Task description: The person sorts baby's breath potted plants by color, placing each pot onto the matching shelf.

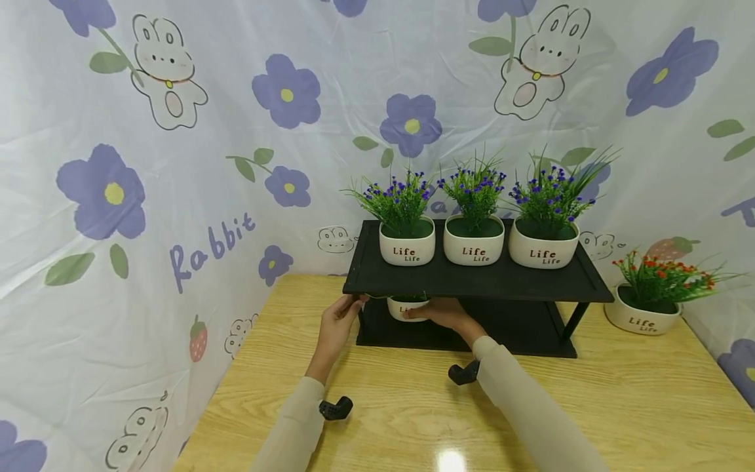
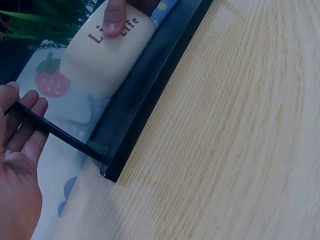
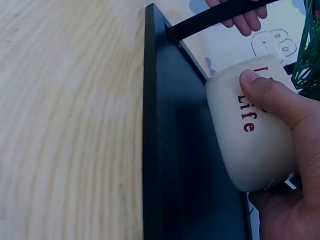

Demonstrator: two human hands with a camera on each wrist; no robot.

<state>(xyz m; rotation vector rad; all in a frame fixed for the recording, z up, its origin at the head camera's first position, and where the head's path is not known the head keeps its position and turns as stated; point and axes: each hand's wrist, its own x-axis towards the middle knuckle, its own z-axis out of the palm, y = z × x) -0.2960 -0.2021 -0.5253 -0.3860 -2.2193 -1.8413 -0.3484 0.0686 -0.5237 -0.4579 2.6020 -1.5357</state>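
Under the top board of a black two-tier shelf [image 1: 478, 283], my right hand [image 1: 444, 313] grips a white potted plant [image 3: 252, 145] lettered "Life". In the right wrist view its thumb presses the pot's front and the other fingers are mostly hidden behind. The pot is over the lower board [image 3: 187, 165], tilted in the wrist views; I cannot tell whether it touches the board. My left hand [image 1: 341, 318] is at the shelf's left end, holding the thin black post [image 2: 65, 136] between thumb and fingers. Green leaves of the held plant show in the left wrist view.
Three white pots with purple flowers, the left [image 1: 407, 242], middle [image 1: 474, 241] and right one [image 1: 543, 244], stand on the top board. A white pot with red flowers [image 1: 643, 319] sits right of the shelf on the wooden table [image 1: 401, 413]. A patterned cloth [image 1: 342, 85] hangs behind.
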